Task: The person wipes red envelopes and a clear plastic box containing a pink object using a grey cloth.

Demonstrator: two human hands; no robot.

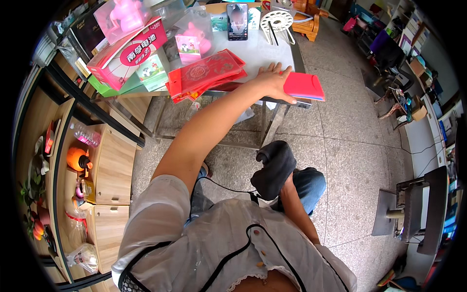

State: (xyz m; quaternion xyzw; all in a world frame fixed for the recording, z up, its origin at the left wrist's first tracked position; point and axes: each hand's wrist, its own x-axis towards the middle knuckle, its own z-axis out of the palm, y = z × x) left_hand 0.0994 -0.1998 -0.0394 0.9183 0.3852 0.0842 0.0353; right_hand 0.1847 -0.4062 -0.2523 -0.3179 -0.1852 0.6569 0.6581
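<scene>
My left arm reaches forward, and my left hand (275,83) lies palm down with its fingers spread. It rests at the near right corner of the table (251,54), over the left end of a plain red envelope or folder (303,86). That folder juts past the table's right edge, and a blue layer shows beneath it. My right hand (287,184) is low in front of me, holding a dark grey cloth (275,168) that hides most of its fingers. Left of my left hand lies a pile of decorated red envelopes (209,71).
Towards the back of the table stand a phone (237,22) and a white round rack (276,22). Boxes, including a pink battery box (127,54), and bagged pink figurines (197,36) crowd the left. A wooden shelf unit (113,164) flanks me; an office chair (416,208) stands right.
</scene>
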